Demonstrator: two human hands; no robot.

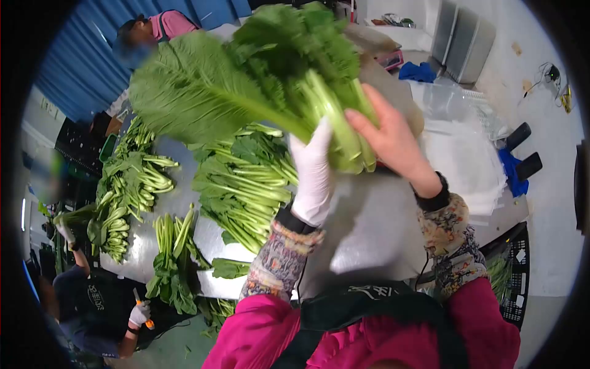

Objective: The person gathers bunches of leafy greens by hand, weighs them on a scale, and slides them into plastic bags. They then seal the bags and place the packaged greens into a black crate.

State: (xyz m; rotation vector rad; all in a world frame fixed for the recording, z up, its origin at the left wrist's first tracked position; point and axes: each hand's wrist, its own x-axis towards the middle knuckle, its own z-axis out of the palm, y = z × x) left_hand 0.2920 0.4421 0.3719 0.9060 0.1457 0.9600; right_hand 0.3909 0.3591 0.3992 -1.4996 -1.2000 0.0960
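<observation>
Holding leafy bunch (270, 74) in gloved left hand (312, 175) and bare right hand (393, 138); probably light, crisp, easily torn at leaves (196, 89); best gripped by stems (326, 101)

Close head view, down over hands (312, 175)

Lg. bunch of leafy greens (289, 80), pale stalks (329, 104) gathered tog., broad lvs. (196, 89) fanned out, held tilted abv. the bench (375, 227).

L hand (312, 175) fingers partly hidden behind held greens (289, 77); pink jacket (252, 335) cut off @ btm edge.
</observation>
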